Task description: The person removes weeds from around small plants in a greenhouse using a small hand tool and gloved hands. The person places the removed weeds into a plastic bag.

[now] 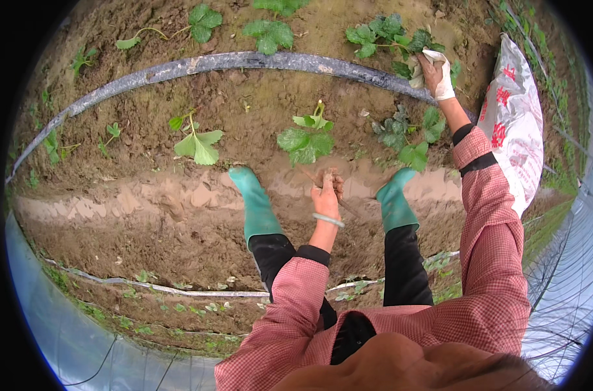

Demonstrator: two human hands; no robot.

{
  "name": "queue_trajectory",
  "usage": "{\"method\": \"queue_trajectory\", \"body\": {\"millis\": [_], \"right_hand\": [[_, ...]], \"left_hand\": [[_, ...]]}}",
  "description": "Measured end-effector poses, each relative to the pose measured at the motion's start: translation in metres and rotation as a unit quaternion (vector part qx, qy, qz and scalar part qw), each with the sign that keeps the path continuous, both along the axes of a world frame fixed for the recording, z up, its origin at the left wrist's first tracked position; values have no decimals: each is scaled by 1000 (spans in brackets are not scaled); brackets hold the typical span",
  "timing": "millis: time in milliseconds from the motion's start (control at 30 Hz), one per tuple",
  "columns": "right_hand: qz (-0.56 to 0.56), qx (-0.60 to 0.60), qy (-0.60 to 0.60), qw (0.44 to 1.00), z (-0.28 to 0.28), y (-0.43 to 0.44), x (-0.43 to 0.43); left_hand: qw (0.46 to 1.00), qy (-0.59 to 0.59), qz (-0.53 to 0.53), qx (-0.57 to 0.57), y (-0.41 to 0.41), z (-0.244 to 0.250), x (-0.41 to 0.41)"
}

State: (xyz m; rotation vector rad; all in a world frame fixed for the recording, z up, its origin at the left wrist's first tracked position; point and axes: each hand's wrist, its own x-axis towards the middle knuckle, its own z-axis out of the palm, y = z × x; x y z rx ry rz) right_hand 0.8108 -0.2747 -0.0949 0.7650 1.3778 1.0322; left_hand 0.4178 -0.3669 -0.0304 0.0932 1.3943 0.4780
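Observation:
My left hand, with a pale bangle on the wrist and mud on its fingers, is closed around a thin brown stick-like tool. It hovers over the muddy furrow between my boots, just below a strawberry plant. Out to the upper right, my right hand wears a torn-looking white glove. It reaches in among the leaves of another strawberry plant, beside the black drip hose. Leaves and glove hide its fingertips, so whether they grip anything is unclear.
A dirty black hose arches across the soil bed. More young strawberry plants grow along both its sides. A white printed sack lies at the right. My green rubber boots stand in the wet furrow. Plastic sheeting borders the plot.

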Motion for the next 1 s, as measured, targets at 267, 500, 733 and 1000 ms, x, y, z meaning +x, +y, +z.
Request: {"method": "queue_trajectory", "body": {"millis": [267,500,733,1000], "right_hand": [[370,-166,-910,-85,34,-54,-59],[352,-106,-718,-591,-16,-85,-33],[243,-186,-774,-554,-30,-130,-31],[462,-202,-862,54,4,-134,-63]], "left_hand": [[999,25,-32,33,3,-3,5],[855,107,-283,422,40,23,25],[739,215,-309,559,176,-7,194],[630,332,-451,538,199,-41,252]]}}
